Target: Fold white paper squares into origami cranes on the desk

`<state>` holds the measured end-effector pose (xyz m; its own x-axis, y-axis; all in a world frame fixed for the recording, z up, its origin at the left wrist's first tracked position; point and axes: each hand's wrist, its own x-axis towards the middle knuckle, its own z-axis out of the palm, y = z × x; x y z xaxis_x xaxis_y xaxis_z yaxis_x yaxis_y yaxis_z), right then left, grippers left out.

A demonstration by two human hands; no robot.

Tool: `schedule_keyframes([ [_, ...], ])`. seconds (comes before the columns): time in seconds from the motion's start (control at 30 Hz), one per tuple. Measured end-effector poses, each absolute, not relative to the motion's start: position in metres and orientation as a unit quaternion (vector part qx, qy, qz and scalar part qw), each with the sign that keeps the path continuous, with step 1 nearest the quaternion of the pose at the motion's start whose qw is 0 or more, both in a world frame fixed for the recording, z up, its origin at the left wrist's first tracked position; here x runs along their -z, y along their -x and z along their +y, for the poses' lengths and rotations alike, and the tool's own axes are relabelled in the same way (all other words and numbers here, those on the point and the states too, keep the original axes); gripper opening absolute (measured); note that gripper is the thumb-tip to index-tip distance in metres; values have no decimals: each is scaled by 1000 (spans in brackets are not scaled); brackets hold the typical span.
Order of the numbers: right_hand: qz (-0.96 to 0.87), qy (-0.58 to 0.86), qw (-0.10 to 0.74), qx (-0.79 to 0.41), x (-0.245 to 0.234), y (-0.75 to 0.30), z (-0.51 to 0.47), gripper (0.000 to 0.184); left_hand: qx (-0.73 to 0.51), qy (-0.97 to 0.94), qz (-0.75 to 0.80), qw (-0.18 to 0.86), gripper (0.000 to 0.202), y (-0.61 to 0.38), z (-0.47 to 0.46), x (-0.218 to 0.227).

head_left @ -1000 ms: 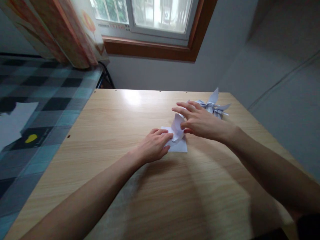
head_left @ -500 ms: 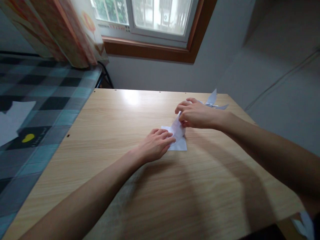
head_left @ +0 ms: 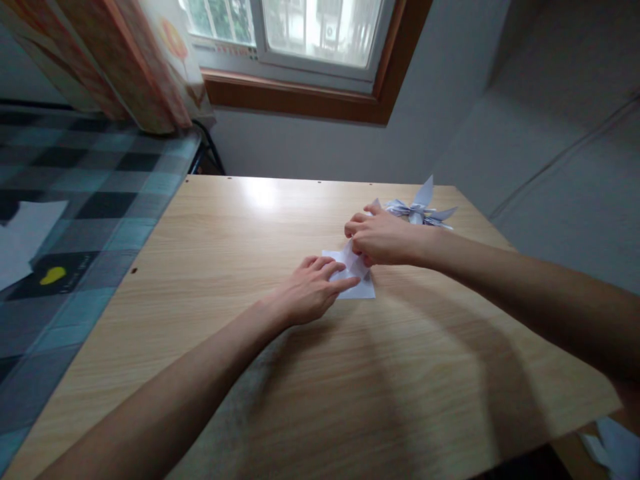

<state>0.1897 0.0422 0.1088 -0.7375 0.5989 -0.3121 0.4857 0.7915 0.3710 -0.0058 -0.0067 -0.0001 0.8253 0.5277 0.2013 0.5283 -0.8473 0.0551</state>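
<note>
A small white paper square (head_left: 363, 288) lies near the middle of the wooden table (head_left: 240, 240). My left hand (head_left: 310, 293) rests flat on its left part, fingers stretched out and pressing it down. My right hand (head_left: 383, 238) is curled over the paper's far edge, fingers pinched on a raised flap of it. Behind my right hand lies a finished folded paper shape with pointed petals (head_left: 420, 210).
A bed with a blue and black checked cover (head_left: 75, 213) runs along the table's left side, with a white sheet (head_left: 23, 233) on it. A patterned curtain (head_left: 140, 60) and a window (head_left: 300, 33) are behind. Grey wall stands at the right.
My right hand has closed from spread fingers into a pinch on the paper flap and lowered it toward the table. My left hand has stayed on the paper.
</note>
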Motion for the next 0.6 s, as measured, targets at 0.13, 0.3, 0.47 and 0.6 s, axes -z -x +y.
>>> schedule_keyframes([
  [0.13,927,-215,185,-246,-118,-189,33,14,113,954,-278,-8,32,7,-7,-1],
  [0.3,935,-43,198,-290,-129,-179,13,22,142,951,-275,20,22,7,-5,2],
  [0.47,935,-178,254,-170,-105,-170,5,21,164,950,-260,59,29,7,-5,5],
  [0.6,942,-191,248,-119,-84,-172,9,21,157,953,-250,73,26,7,-7,3],
])
